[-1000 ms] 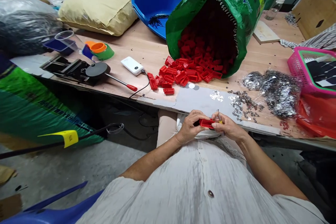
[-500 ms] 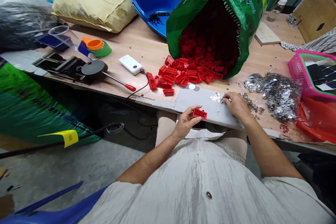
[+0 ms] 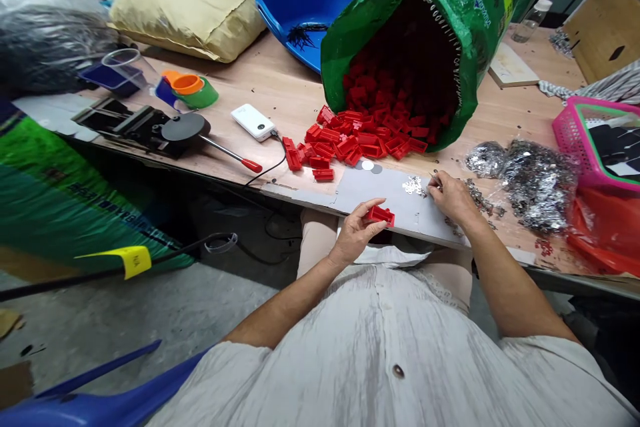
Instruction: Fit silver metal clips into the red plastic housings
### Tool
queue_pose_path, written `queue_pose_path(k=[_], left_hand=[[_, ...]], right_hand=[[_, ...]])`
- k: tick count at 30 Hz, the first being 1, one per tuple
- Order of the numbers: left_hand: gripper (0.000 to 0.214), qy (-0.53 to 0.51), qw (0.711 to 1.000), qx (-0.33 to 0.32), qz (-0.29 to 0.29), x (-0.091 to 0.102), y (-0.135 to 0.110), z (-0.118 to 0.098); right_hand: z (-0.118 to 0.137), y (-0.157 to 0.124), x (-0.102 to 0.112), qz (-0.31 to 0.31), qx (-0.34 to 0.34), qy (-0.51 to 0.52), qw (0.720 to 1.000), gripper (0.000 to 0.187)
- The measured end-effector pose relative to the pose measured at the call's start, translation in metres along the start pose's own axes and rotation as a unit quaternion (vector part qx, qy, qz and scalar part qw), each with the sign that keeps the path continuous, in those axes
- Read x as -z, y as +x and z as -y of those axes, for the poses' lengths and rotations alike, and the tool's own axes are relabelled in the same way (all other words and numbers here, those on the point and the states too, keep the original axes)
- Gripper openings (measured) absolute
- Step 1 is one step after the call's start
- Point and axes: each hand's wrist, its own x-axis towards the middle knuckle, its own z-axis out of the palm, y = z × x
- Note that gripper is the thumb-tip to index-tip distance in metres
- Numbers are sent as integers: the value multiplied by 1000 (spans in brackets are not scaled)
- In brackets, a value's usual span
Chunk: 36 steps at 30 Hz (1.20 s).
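the tabletop (image 3: 250,80) is fairly bright and evenly lit, with light seeming to fall from above and shadows mostly soft. hard glints break up the plastic bag (image 3: 540,177) at right, and the silvery pieces (image 3: 414,185) wash out almost to white. glossy highlights streak the green sack (image 3: 487,20), while its mouth sinks into deep shadow; under the tabletop it is nearly black. lettering on the bright green bag (image 3: 75,207) at left is smeared. wide-angle stretching swells the shirt (image 3: 370,347) and skews the outer edges. fine detail at the right hand's (image 3: 450,199) fingertips is too small to tell.
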Motion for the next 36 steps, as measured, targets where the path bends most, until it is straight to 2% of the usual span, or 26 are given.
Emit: queue_pose_path(k=[3,6,10,12,14,16,21,26,29,33,36], left_hand=[[39,115,989,-86,-25,-3,-1,-3],[34,186,972,-142,-32,-9,-2,-4],[32,218,961,-165,-34,-16,-3,-4],[31,216,962,-163,-37,-19,-4,-5],[31,213,963,-160,-40,-21,-4,-6],[31,216,961,-166,-44,-21,-4,-7],[31,264,939,-218,-32,-19,-5,-1],[31,302,909,-285,-35,-17,-3,8],[32,274,924,-262,-45,-17,-1,8],[37,207,958,-191,-48,-16,0,7],[43,171,973,-150,-34,-14,0,5]], right_hand=[[13,-14,0,-19,3,165,986,14],[36,-34,-3,35,16,335,941,24],[61,-56,-13,82,-45,435,895,28],[67,-62,-20,93,-64,477,872,31],[69,-65,-26,101,-69,495,860,32],[68,-67,-30,89,-63,483,869,31],[66,-70,-32,33,-11,394,919,23],[65,-72,-30,51,21,351,935,22],[65,-72,-27,67,31,350,934,23],[64,-73,-18,81,55,328,940,21],[61,-74,-12,83,72,316,942,21]])
